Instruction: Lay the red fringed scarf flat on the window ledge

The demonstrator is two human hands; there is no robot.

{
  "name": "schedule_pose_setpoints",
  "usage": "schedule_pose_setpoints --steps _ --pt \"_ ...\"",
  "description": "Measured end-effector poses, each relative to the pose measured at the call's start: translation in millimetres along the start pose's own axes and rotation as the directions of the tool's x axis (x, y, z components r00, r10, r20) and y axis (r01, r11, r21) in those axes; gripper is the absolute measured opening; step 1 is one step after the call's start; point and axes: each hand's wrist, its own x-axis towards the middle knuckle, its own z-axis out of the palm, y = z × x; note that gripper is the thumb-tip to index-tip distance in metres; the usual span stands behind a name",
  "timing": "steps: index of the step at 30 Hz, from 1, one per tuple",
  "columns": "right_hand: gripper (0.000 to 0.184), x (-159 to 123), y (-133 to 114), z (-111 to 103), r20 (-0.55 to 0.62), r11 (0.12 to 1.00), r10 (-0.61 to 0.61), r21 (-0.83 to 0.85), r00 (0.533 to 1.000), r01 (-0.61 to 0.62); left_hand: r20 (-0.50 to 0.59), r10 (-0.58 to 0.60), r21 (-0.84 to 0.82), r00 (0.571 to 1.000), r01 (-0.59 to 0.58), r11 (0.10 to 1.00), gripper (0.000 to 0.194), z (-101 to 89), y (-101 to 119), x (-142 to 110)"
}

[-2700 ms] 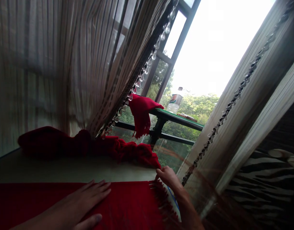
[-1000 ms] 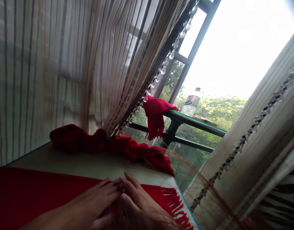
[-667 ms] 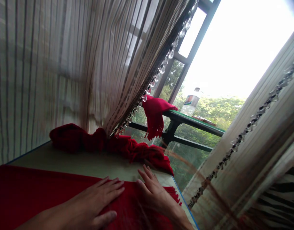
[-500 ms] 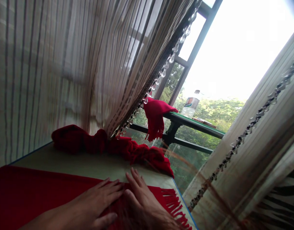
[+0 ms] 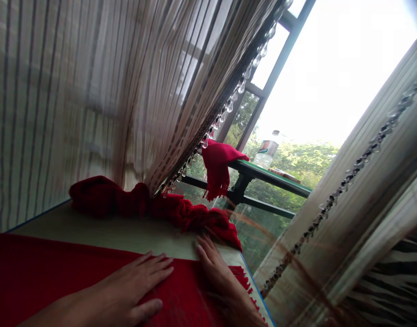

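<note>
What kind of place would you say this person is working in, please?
Probably a room in a home, at a table beside a window. Striped curtains with bead trim hang alongside, a railing outside carries a water bottle, and trees show beyond.

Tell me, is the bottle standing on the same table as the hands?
No, the bottle stands on a green ledge outside the window, far from the hands.

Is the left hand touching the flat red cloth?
Touching. The head view shows the left hand lying palm down, fingers spread, flat on the red cloth, with no gap under it.
</note>
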Motion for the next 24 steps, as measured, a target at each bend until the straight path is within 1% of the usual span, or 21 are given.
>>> schedule_pose_setpoints --steps 1,3,5,7,8,10,12,14,16,17,21,22,24 --pt "0.057 2 5 0 -0.029 1.0 -0.009 -0.009 1.0 0.008 0.005 -0.001 0.002 1.0 0.001 1.0 0.061 -0.3 0 0" --pt "0.054 3 9 2 -0.058 0.997 -0.077 -0.037 0.995 0.075 0.005 0.011 0.0 1.0 -0.011 1.0 0.061 -1.1 1 0" --pt "0.055 1 6 7 -0.067 0.98 -0.192 -0.058 0.979 0.189 0.005 0.017 -0.009 1.0 -0.016 1.0 0.06 -2.5 2 0" --pt "0.053 -3 -4 12 -0.057 0.954 -0.298 -0.046 0.953 0.296 0.017 0.0 -0.017 1.0 0.0 1.0 0.06 -4.3 3 -1" --pt "0.047 -5 -10 15 -0.047 0.941 -0.337 -0.028 0.94 0.336 0.022 -0.006 -0.021 1.0 0.007 1.0 0.061 -5.5 4 -1" --pt "0.03 -9 -23 17 -0.027 0.924 -0.382 0.007 0.924 0.382 0.034 -0.002 -0.03 0.999 0.003 1.0 0.062 -7.9 8 -1" --pt "0.013 -13 -33 17 -0.026 0.919 -0.393 0.025 0.919 0.394 0.056 -0.001 -0.03 0.998 0.003 1.0 0.063 -9.9 12 -1" --pt "0.004 -15 -39 15 -0.053 0.92 -0.387 0.034 0.92 0.389 0.078 -0.021 -0.018 0.997 0.023 1.0 0.064 -10.4 14 -1" --pt "0.005 -15 -40 11 -0.066 0.926 -0.373 0.033 0.926 0.376 0.075 -0.035 -0.008 0.997 0.035 0.999 0.066 -8.5 12 1" --pt "0.006 -15 -40 9 -0.05 0.93 -0.366 0.024 0.929 0.368 0.071 -0.028 -0.005 0.997 0.029 1.0 0.066 -6.6 10 1" --pt "0.01 -12 -33 3 0.101 0.938 -0.345 -0.001 0.933 0.346 0.066 0.032 0.034 0.997 -0.035 0.999 0.064 4.5 -5 5" --pt "0.01 -12 -31 2 0.123 0.939 -0.342 0.0 0.931 0.345 0.065 0.045 0.043 0.997 -0.048 0.998 0.063 7.1 -8 6" --pt "0.008 -12 -26 1 0.114 0.938 -0.344 0.005 0.932 0.346 0.058 0.058 0.047 0.997 -0.06 0.997 0.063 10.4 -12 7"
